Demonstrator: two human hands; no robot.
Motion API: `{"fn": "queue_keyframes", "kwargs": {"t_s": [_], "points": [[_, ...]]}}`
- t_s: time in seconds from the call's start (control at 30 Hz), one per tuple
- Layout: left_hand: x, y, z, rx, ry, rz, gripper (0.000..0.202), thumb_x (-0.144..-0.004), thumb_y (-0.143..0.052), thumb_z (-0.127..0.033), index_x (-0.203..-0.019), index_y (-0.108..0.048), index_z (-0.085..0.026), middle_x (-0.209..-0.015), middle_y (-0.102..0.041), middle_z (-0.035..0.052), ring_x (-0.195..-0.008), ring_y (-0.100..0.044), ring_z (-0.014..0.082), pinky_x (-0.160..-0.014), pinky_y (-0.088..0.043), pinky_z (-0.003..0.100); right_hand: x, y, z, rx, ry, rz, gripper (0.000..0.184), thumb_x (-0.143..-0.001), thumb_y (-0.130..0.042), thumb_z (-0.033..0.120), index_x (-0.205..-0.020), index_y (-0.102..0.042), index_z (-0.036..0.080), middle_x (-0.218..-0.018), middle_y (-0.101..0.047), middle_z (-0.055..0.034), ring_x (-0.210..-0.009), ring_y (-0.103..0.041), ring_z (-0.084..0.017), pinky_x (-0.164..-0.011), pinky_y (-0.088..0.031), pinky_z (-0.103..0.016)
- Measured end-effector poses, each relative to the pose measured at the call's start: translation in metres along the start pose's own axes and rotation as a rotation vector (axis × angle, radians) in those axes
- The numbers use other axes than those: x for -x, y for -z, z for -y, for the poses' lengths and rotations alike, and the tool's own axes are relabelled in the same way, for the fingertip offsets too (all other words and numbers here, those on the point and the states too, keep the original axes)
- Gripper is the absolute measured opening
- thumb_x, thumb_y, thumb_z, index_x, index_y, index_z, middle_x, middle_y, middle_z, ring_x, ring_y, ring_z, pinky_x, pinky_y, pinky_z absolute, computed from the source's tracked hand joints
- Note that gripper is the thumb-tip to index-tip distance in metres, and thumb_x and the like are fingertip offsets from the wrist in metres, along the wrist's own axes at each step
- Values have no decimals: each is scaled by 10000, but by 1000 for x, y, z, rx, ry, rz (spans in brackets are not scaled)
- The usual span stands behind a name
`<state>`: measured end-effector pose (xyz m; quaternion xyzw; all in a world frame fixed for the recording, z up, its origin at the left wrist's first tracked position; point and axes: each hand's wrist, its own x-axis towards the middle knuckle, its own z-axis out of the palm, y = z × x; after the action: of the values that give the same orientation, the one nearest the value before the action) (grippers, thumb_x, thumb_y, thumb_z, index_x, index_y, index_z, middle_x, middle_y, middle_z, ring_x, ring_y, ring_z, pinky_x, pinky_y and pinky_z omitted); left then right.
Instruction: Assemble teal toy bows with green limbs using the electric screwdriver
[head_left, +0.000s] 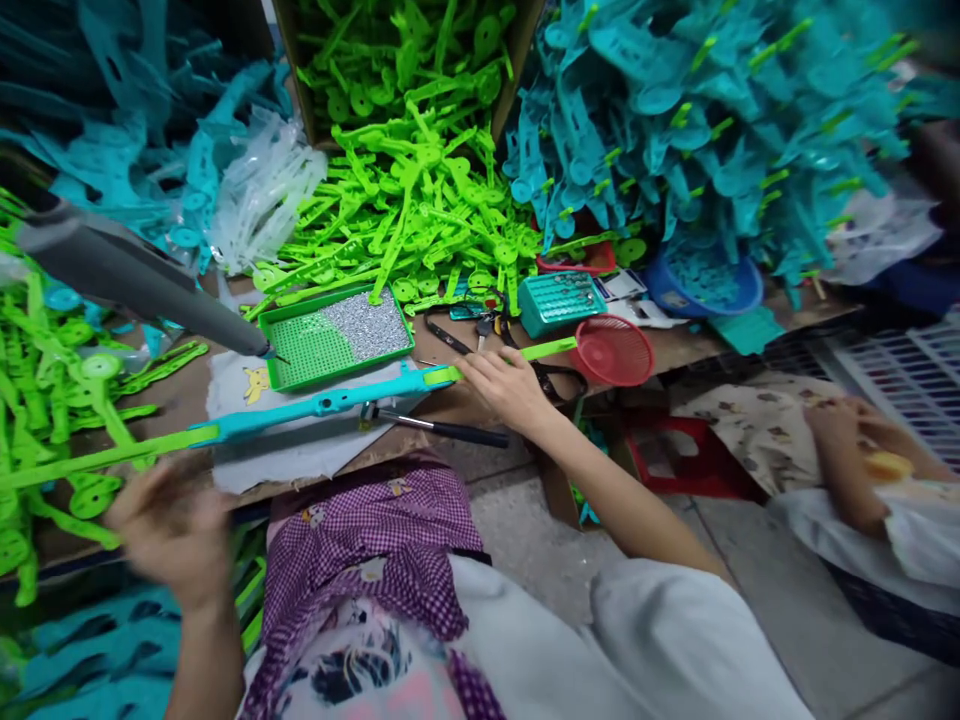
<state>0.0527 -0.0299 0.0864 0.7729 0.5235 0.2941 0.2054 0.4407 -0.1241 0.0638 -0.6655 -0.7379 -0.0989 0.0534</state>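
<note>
A long plastic strip with a teal middle section and green ends lies slantwise along the bench's front. My right hand is closed over its right green end. Smeared by motion, my left hand is just below the strip's left end, and its fingers cannot be made out clearly. Beneath the strip is a grey cloth with a yellow cartoon figure. A black-handled tool rests on the cloth. Behind the strip stands a green tray of small silvery pieces. A grey electric screwdriver slants in from the left.
Green parts are heaped at the back, teal parts at right. A teal box, a red basket, scissors and a blue basin line the bench. Another person's hand shows at far right.
</note>
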Motion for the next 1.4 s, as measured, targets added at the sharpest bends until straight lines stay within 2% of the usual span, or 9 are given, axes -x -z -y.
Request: {"fn": "queue_keyframes", "kwargs": {"t_s": [0.03,0.13,0.27,0.4,0.47,0.63,0.83,1.2,1.4], "points": [[-7,-21,-18,-74,-151,-83,773,-788,-622,-527,-1438,-272,-298,-1326,-487,123,-1245,-456,366,-976,-406,600,0,0,1,-41,-15,8,337,-992,-356,292,-1206,-597,193,-1103,-704,-72,-1003,-594,-186,-883,-344,-351],[-40,-67,-51,-122,-483,165,710,-778,-698,-466,-1384,-423,-219,-1301,-543,154,-1188,-520,337,-985,-429,512,2,4,4,-138,-41,3,310,-974,-410,287,-1191,-610,192,-1100,-712,-80,-980,-619,-192,-904,-366,-369],[-75,-85,-59,-114,-461,343,259,-870,-616,-335,-1094,-641,-208,-1013,-661,81,-910,-626,238,-800,-480,364,22,16,7,-211,-103,-281,258,-931,-509,270,-1163,-619,250,-1113,-715,-43,-1008,-644,-182,-934,-402,-372],[-80,-80,-59,-84,-435,409,146,-866,-615,-281,-982,-646,-199,-949,-654,54,-901,-616,220,-758,-457,326,48,9,5,-459,-739,-919,247,-895,-537,339,-1096,-632,230,-1034,-685,-63,-953,-650,-197,-888,-480,-394],[-79,-78,-61,-82,-419,428,111,-860,-617,-262,-952,-642,-205,-927,-647,42,-888,-610,208,-738,-447,308,48,-2,3,-764,-988,-1025,333,-875,-537,425,-1123,-607,215,-1054,-659,-71,-919,-653,-190,-826,-522,-385],[-82,-79,-65,-77,-395,479,84,-825,-651,-239,-900,-635,-206,-894,-634,30,-837,-598,193,-691,-439,287,24,-23,4,-1352,-1040,-788,446,-790,-577,563,-1040,-606,195,-954,-679,-63,-832,-663,-168,-736,-556,-341],[-72,-74,-53,-76,-392,416,348,-839,-658,-305,-1162,-570,-209,-1066,-649,73,-966,-621,235,-805,-475,343,17,-26,9,-1362,-1090,-869,324,-715,-663,481,-852,-568,204,-756,-648,6,-699,-648,-146,-678,-551,-314],[-72,-27,30,-393,-500,441,349,-895,-549,-347,-1211,-593,-205,-1069,-689,121,-974,-644,275,-826,-502,408,18,-22,12,-1279,-1143,-877,278,-678,-621,439,-791,-520,205,-676,-603,-14,-639,-618,-179,-689,-537,-402],[-35,-47,33,-362,-438,56,544,-879,-595,-297,-1385,-417,-202,-1310,-534,172,-1235,-513,306,-1014,-436,475,10,-19,14,-1242,-1209,-971,314,-517,-703,473,-640,-533,239,-606,-564,-20,-576,-583,-200,-679,-509,-483]]}}
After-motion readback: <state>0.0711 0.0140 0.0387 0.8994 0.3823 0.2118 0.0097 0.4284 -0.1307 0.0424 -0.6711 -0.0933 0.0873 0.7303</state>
